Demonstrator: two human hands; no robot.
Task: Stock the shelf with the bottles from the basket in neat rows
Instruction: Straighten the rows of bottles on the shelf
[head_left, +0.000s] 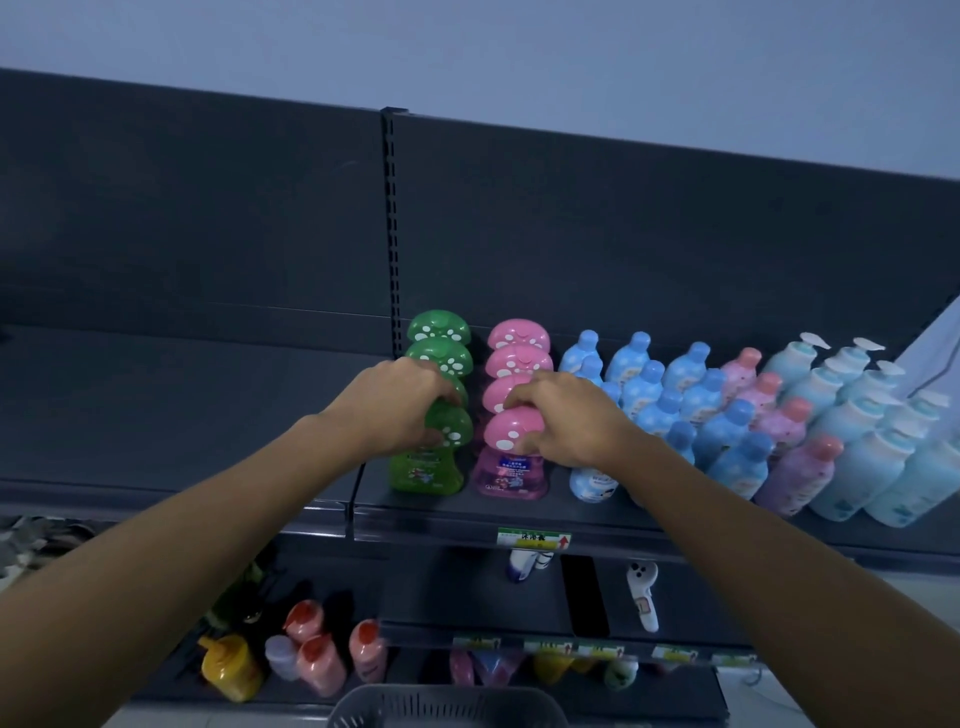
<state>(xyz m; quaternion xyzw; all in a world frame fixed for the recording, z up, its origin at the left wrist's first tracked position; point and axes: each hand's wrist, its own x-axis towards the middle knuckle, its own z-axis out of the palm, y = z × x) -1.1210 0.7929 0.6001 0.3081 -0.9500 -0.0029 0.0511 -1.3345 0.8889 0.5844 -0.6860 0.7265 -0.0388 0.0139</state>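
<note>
On the top shelf (519, 512) a row of green mushroom-capped bottles runs front to back beside a row of pink ones. My left hand (400, 405) grips the cap of the front green bottle (428, 470). The fingers of my right hand (566, 415) curl round the cap of the front pink bottle (511, 473). Both bottles stand upright near the shelf's front edge. The grey basket (447, 706) shows only its rim at the bottom of the view.
Rows of blue bottles (670, 410), pink-capped bottles (779, 431) and pale pump bottles (872, 457) fill the shelf to the right. The left shelf section (182, 405) is bare. Lower shelves hold yellow (231, 667) and salmon bottles (319, 662).
</note>
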